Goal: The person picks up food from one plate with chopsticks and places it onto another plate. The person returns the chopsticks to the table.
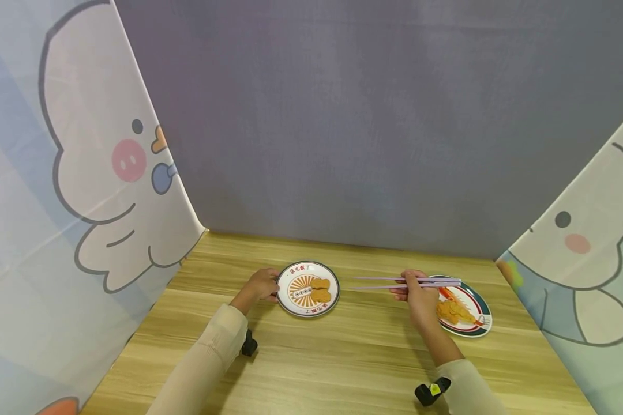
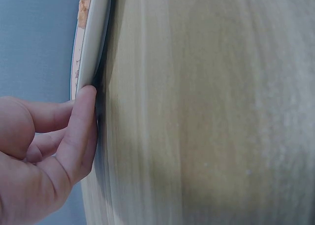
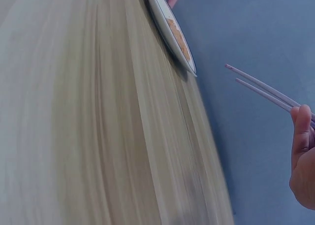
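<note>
On the left, my left hand (image 1: 263,284) pinches the rim of a round white plate (image 1: 303,312) with a dark edge and red lettering. Golden-brown fried pieces (image 1: 320,295) lie on that plate, beside an orange striped pattern. In the left wrist view, fingertips (image 2: 86,94) grip the plate's edge close over the table. My right hand (image 1: 417,297) holds a pair of pale purple chopsticks (image 1: 443,283), their tips apart and pointing left toward the plate. Nothing is between the tips. The right wrist view shows the chopsticks (image 3: 266,92) raised above the tabletop.
An oval plate (image 1: 484,311) with a green and red border sits at the right, partly covered by my right hand. It bears golden fried food (image 1: 454,312). A grey backdrop (image 1: 342,144) rises behind the wooden table (image 1: 342,363), with cartoon-printed panels (image 1: 104,190) at both sides.
</note>
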Motion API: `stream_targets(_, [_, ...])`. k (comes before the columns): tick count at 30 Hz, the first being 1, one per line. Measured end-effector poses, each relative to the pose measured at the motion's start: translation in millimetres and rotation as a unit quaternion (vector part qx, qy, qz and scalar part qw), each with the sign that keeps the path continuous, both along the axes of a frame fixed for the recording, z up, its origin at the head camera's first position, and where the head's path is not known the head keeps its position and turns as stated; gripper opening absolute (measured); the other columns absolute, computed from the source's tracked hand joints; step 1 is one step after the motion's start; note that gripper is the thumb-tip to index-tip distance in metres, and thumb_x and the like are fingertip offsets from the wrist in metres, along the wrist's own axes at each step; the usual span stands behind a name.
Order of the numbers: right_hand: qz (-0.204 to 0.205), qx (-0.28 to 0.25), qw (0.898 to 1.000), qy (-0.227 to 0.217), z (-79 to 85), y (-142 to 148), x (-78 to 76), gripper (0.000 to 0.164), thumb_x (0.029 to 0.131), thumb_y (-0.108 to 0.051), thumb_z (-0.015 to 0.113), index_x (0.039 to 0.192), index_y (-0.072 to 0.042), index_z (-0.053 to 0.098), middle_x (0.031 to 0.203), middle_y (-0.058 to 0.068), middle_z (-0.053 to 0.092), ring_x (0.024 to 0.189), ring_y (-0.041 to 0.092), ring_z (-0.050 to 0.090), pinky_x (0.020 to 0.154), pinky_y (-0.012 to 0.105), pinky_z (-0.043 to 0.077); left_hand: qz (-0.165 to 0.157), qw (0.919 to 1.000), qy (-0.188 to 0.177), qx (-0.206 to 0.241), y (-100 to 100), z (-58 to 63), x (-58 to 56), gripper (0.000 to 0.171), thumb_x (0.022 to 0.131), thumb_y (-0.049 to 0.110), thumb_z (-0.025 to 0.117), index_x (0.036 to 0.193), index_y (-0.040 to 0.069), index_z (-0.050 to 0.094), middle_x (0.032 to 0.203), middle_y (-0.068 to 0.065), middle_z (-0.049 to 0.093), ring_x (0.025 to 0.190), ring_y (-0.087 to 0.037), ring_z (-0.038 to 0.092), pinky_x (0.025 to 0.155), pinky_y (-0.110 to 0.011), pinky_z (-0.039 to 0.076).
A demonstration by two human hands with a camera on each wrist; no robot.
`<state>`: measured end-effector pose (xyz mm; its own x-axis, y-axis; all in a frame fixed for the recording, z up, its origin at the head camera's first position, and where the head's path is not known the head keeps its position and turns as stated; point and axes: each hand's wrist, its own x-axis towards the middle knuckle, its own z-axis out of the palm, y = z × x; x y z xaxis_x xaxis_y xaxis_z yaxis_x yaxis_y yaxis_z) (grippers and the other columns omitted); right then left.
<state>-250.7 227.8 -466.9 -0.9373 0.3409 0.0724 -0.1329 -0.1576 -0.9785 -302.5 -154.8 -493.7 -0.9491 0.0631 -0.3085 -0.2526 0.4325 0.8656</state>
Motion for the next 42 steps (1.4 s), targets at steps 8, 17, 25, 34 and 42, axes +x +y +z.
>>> stream_targets(8, [-0.010,0.002,1.000,-0.011,3.8,13.9,8.8,0.020,0.106,-0.018,0.055,0.094,-0.007,0.066,0.076,-0.003,0.074,0.060,0.012,0.073,0.051,0.025,0.063,0.001,1.0000,0.003,-0.001,0.1,-1.6,-1.0,0.056,0.091,-0.012,0.057,0.145,-0.004,0.049,0.120,-0.028,0.064,0.079,-0.023,0.068,0.065,-0.029,0.067])
stream_targets(17, [-0.017,-0.022,1.000,-0.006,10.9,33.2,18.2,0.022,0.106,-0.015,0.054,0.090,-0.010,0.068,0.074,-0.003,0.074,0.060,0.012,0.074,0.048,0.023,0.061,0.004,0.9999,0.000,0.009,-0.1,-1.5,-0.8,0.058,0.090,-0.012,0.057,0.146,-0.005,0.048,0.124,-0.029,0.063,0.081,-0.024,0.069,0.067,-0.029,0.067])
stream_targets(25, [-0.028,-0.032,0.999,0.007,11.5,47.7,24.2,0.021,0.105,-0.015,0.056,0.090,-0.006,0.068,0.070,0.001,0.074,0.057,0.013,0.073,0.045,0.024,0.060,-0.002,1.0000,-0.004,0.006,-0.4,1.7,1.1,0.057,0.093,-0.011,0.058,0.148,-0.004,0.046,0.120,-0.028,0.063,0.081,-0.024,0.069,0.067,-0.029,0.067])
stream_targets(34, [-0.031,-0.068,0.996,0.039,11.8,59.1,27.2,0.022,0.105,-0.014,0.056,0.087,-0.009,0.068,0.073,0.004,0.074,0.055,0.015,0.072,0.042,0.023,0.058,0.003,0.9999,-0.006,0.014,-0.4,-0.7,-0.1,0.056,0.092,-0.012,0.058,0.146,-0.005,0.048,0.121,-0.027,0.063,0.079,-0.024,0.068,0.066,-0.029,0.067])
stream_targets(42, [-0.051,-0.083,0.995,0.026,12.7,66.7,29.4,0.020,0.105,-0.014,0.056,0.089,-0.008,0.067,0.072,0.003,0.075,0.054,0.015,0.072,0.043,0.025,0.059,0.001,1.0000,-0.003,0.007,-0.5,-0.3,0.6,0.056,0.092,-0.012,0.057,0.147,-0.005,0.047,0.125,-0.029,0.062,0.081,-0.024,0.068,0.067,-0.030,0.067])
